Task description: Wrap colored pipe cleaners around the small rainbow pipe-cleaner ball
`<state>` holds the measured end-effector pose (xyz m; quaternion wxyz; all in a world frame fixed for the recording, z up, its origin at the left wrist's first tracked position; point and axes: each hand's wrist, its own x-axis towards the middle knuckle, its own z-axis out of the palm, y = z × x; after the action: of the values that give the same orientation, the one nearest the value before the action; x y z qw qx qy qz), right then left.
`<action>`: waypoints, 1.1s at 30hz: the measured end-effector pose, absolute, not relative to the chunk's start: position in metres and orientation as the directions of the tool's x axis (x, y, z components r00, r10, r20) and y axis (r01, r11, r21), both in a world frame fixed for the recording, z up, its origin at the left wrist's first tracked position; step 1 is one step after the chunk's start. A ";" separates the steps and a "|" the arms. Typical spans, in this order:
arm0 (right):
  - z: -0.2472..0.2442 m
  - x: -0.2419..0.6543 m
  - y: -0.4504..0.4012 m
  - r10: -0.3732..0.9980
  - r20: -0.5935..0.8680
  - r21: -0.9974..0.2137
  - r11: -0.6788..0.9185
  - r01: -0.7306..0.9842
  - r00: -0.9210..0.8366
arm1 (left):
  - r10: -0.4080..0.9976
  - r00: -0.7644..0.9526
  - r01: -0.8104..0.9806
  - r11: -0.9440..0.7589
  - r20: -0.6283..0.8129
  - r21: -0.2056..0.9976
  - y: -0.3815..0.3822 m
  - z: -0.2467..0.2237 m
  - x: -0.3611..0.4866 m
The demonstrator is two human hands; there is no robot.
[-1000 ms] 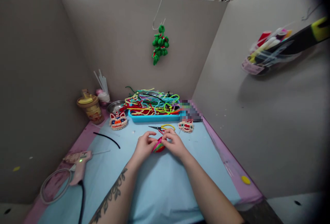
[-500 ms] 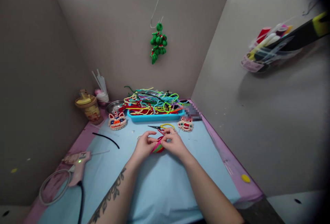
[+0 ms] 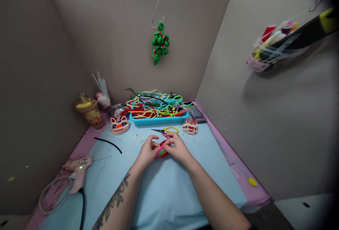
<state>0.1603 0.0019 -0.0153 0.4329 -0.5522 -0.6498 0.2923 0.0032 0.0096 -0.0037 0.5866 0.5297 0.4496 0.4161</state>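
One small red, pink and green craft piece (image 3: pixel 163 151) is over the blue mat (image 3: pixel 164 194), pinched between the thumbs and fingertips of the left hand (image 3: pixel 148 151) and right hand (image 3: pixel 179 148). Scissors (image 3: pixel 163 131) lie just beyond, in front of a tray (image 3: pixel 159 121) of pipe cleaners (image 3: pixel 159 104).

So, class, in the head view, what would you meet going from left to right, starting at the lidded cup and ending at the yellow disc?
Lidded cup → blue-and-orange face ornament → left hand → multicoloured piece → right hand → yellow disc.
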 end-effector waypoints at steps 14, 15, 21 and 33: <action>-0.002 0.151 -0.006 0.935 0.354 -0.822 0.310 0.477 0.003 | 0.963 0.141 -0.096 0.245 -0.231 0.965 0.005 0.006 0.002; 0.000 0.151 -0.006 0.935 0.354 -0.820 0.310 0.481 0.001 | 0.956 0.147 -0.132 0.275 -0.255 0.952 0.004 0.007 0.002; 0.005 0.150 -0.007 0.944 0.330 -0.824 0.286 0.489 0.004 | 0.937 0.149 -0.244 0.345 -0.317 0.906 0.002 0.010 0.003; 0.006 0.168 -0.004 0.950 0.308 -0.904 0.309 0.296 -0.053 | 0.939 0.218 -0.233 0.315 -0.266 0.920 0.003 0.010 0.005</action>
<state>0.1677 -0.0037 0.0060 0.4894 -0.4837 -0.6443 0.3339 0.0054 0.0030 0.0098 0.6747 0.3923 0.4499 0.4342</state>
